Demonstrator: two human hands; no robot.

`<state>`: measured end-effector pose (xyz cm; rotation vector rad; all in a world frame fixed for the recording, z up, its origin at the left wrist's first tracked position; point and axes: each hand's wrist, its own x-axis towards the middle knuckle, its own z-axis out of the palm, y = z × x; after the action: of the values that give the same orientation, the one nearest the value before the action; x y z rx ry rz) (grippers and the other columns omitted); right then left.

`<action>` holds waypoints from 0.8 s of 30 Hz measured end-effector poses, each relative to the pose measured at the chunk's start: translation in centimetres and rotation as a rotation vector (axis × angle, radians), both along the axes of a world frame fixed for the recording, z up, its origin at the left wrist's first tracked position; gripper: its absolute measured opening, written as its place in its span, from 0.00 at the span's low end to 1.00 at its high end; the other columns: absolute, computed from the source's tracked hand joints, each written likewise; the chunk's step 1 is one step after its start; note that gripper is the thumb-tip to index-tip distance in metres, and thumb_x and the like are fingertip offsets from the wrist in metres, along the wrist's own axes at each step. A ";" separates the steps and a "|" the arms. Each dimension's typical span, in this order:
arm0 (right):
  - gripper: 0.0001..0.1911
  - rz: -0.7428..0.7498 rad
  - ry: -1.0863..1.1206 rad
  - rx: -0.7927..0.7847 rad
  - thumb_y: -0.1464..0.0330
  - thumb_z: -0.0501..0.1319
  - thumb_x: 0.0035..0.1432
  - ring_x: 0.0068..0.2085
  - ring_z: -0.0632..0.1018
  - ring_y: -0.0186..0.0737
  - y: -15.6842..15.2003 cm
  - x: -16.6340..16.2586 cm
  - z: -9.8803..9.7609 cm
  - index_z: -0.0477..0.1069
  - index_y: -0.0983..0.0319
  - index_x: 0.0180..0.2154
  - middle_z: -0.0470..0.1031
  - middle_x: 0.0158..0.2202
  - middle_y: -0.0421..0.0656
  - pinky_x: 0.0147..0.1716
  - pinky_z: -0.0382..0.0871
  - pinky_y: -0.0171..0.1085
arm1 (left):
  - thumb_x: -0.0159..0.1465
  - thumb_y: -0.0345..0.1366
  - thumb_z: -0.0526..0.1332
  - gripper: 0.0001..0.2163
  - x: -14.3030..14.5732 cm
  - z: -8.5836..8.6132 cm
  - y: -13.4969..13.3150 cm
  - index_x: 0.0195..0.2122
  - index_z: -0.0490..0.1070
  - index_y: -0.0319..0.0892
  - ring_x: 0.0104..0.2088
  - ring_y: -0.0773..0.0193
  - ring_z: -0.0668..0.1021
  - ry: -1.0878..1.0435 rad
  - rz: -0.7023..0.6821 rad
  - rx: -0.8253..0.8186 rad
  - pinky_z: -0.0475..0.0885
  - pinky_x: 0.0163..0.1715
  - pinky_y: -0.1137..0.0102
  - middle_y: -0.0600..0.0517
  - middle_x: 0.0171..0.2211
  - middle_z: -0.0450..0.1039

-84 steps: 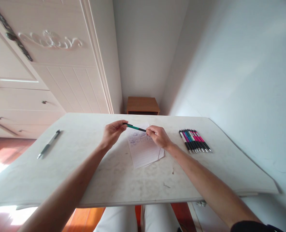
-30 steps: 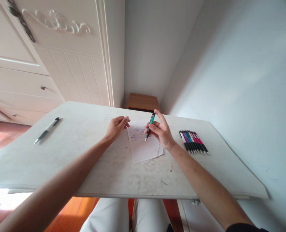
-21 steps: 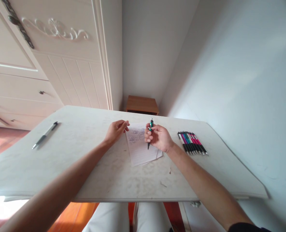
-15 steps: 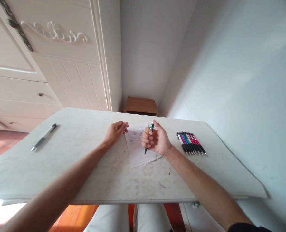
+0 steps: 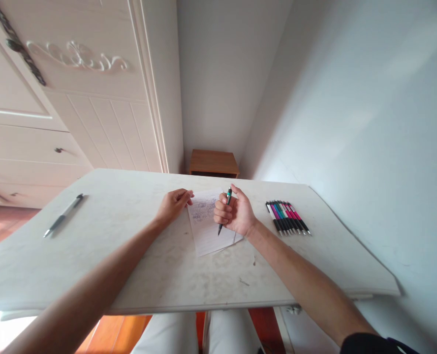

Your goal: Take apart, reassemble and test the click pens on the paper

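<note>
My right hand (image 5: 235, 212) is closed around a pen (image 5: 229, 193) with a dark barrel and a green band near its top. The pen stands nearly upright, tip down, over the paper; whether the tip touches is unclear. My thumb is raised beside the pen's top end. Below lies a sheet of lined paper (image 5: 205, 236) covered with dark scribbles in its upper part, with another sheet's edge under it. My left hand (image 5: 172, 205) rests at the paper's upper left edge, fingers curled and thumb against the index finger. Anything between those fingertips is hidden.
A row of several pens (image 5: 288, 217) in mixed colours lies on the right of the white table (image 5: 130, 275). One white-and-grey pen (image 5: 63, 216) lies alone at the left. Beyond the table are a brown wooden stand (image 5: 214, 161), a cream cabinet (image 5: 104, 128) and a wall.
The whole view has shifted slightly, so things sit a little further left. Both hands keep nearly the same pose, and my right hand still grips the pen.
</note>
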<state>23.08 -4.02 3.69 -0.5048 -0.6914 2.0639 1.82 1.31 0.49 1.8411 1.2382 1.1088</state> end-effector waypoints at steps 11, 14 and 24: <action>0.24 -0.151 0.061 0.005 0.52 0.51 0.60 0.18 0.49 0.29 0.2 0.1 -0.1 0.61 0.61 0.20 0.49 0.16 0.33 0.18 0.51 0.31 | 0.61 0.53 0.55 0.21 -0.1 0.0 0.1 0.28 0.75 0.40 0.26 0.63 0.73 0.042 -0.019 -0.003 0.66 0.30 0.71 0.50 0.24 0.75; 0.24 -0.170 0.062 0.004 0.52 0.53 0.60 0.18 0.51 0.30 0.4 0.1 -0.2 0.63 0.61 0.21 0.51 0.16 0.33 0.19 0.52 0.31 | 0.61 0.53 0.55 0.20 -0.1 0.1 0.0 0.28 0.75 0.40 0.26 0.63 0.73 0.056 -0.020 -0.002 0.66 0.30 0.71 0.50 0.24 0.75; 0.21 -0.227 0.110 0.011 0.55 0.50 0.60 0.18 0.49 0.30 0.4 0.2 -0.2 0.58 0.60 0.19 0.49 0.16 0.33 0.19 0.52 0.32 | 0.62 0.51 0.55 0.20 0.0 0.2 -0.1 0.29 0.75 0.40 0.25 0.64 0.72 0.078 -0.023 -0.008 0.66 0.29 0.71 0.51 0.24 0.75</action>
<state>23.33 -3.67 3.50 -0.4388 -0.5533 1.8586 1.78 1.18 0.68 1.9046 1.2602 1.0267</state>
